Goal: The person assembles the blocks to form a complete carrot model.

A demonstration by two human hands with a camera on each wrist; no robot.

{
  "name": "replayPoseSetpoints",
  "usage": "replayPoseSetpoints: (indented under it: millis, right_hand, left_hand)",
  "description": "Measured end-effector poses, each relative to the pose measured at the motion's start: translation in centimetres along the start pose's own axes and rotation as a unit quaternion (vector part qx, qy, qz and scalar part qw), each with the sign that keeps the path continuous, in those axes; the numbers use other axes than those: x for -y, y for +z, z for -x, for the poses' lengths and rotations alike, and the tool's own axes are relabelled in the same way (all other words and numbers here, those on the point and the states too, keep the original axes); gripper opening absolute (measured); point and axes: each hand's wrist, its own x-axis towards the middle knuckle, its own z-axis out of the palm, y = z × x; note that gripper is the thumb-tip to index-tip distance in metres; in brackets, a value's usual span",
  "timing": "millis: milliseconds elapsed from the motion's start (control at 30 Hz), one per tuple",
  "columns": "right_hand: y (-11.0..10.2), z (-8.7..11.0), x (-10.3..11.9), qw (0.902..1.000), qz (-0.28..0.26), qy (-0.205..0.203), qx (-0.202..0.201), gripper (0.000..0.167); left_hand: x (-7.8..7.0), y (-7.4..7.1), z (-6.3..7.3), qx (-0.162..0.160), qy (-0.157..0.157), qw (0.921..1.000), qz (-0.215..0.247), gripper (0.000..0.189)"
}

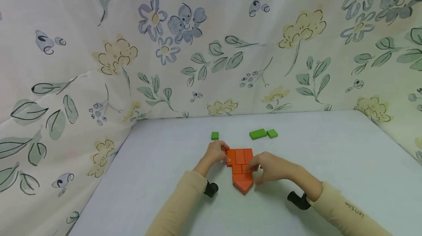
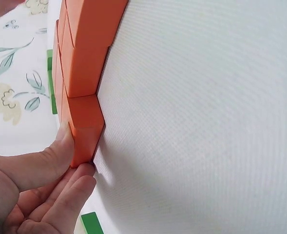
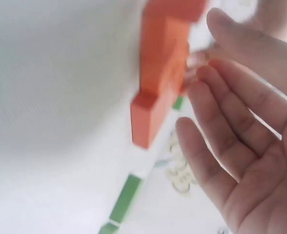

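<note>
Several orange building blocks (image 1: 239,156) lie fitted together on the table, wider at the far end and tapering to a point made by the near block (image 1: 243,183). At the far left corner of this shape, my left hand (image 1: 217,151) pinches an orange block (image 2: 85,117). Its thumb rests on the block's upper face, and the fingertips are at its end. My right hand (image 1: 271,166) hovers beside the shape's right edge, overlapping it in the head view. In the right wrist view that hand's fingers (image 3: 216,122) are loosely extended, with nothing held between them.
A small green block (image 1: 215,135) lies beyond my left hand. Farther right are a longer green block (image 1: 258,134) and another small green block (image 1: 272,133). A floral curtain (image 1: 211,64) hangs behind the white table (image 1: 158,163). Both wrists carry black camera mounts.
</note>
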Motion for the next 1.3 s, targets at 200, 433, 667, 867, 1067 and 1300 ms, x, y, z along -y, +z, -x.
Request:
replayPoseSetpoints:
  millis: [200, 433, 667, 867, 1067, 1300]
  right_hand:
    - [-2.6, -1.1, -2.9, 0.9933, 0.018, 0.067, -0.093, 0.02]
    - [-3.8, -2.6, -7.1, 0.9698, 0.073, 0.139, -0.187, 0.024]
    - [-3.3, -4.0, -9.3, 0.9721, 0.095, 0.169, -0.133, 0.037]
    - [-2.2, -5.0, -9.8, 0.9733, 0.111, 0.169, -0.108, 0.037]
    - [-2.2, -5.5, -9.6, 0.9686, 0.163, 0.153, -0.109, 0.033]
    - [-2.6, -5.9, -8.4, 0.9714, 0.16, 0.148, -0.094, 0.027]
  left_hand:
    - [0.0, -0.1, -0.1, -0.002, -0.002, 1.0, 0.001, 0.036]
    - [0.0, -0.1, 0.0, -0.002, -0.005, 1.0, 0.004, 0.036]
    - [0.0, 0.2, 0.2, -0.002, -0.011, 0.9998, 0.016, 0.036]
    - [0.2, 0.5, 0.3, -0.004, -0.013, 0.9998, 0.018, 0.035]
    - [0.1, 0.3, 0.3, -0.009, -0.018, 0.9994, 0.029, 0.035]
    - [0.2, 0.2, 0.3, -0.016, -0.016, 0.9992, 0.033, 0.035]
